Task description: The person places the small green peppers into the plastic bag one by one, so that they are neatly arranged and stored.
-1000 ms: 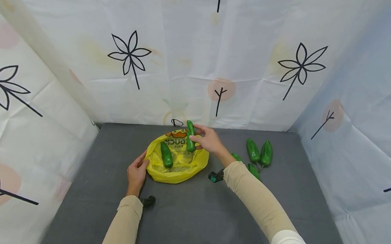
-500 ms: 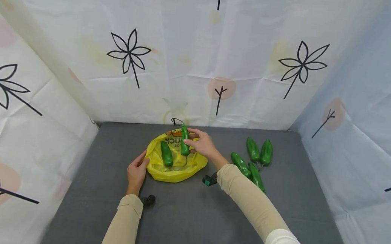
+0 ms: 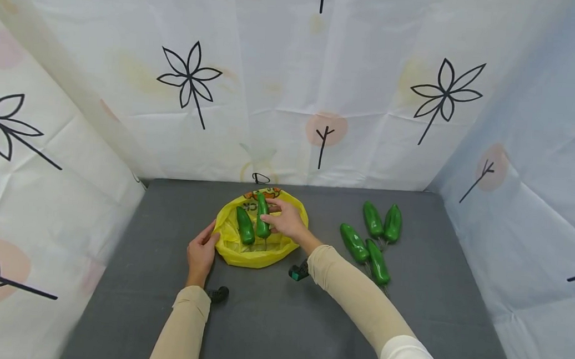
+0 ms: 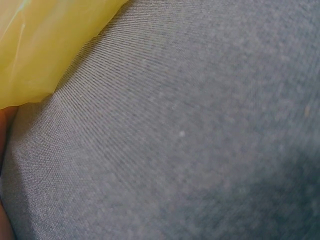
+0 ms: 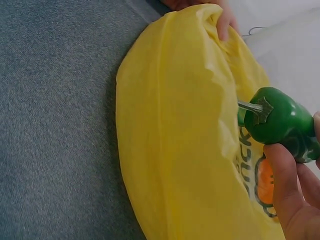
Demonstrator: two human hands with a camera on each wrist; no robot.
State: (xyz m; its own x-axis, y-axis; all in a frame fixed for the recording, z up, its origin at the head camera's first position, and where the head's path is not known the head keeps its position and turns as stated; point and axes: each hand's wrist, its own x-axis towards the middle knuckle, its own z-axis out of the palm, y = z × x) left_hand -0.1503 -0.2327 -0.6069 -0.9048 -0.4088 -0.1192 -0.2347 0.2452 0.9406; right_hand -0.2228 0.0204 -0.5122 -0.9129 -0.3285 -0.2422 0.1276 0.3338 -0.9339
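A yellow plastic bag [image 3: 242,258] with printed letters and an orange figure lies with its mouth spread wide on the dark grey table. One green pepper [image 3: 245,226] rests inside it. My left hand [image 3: 201,254] pinches the bag's left rim between thumb and fingers. Over the bag's mouth, my right hand [image 3: 287,219] holds a second green pepper [image 5: 275,115] between thumb and fingertips, its stem pointing down toward me. In the right wrist view, this pepper's stem end is right at the bag's rim. The left wrist view shows mostly tabletop and a yellow edge of the bag.
Several more green peppers [image 3: 355,243] lie in a loose group on the table [image 3: 282,324], right of the bag and beyond the right forearm. White patterned cloth walls [image 3: 274,89] stand behind and on both sides of the table.
My right hand has carried the held pepper left and lower over the bag, toward the pepper inside. More of the group at right shows as the forearm shifted left. My left hand stays put.
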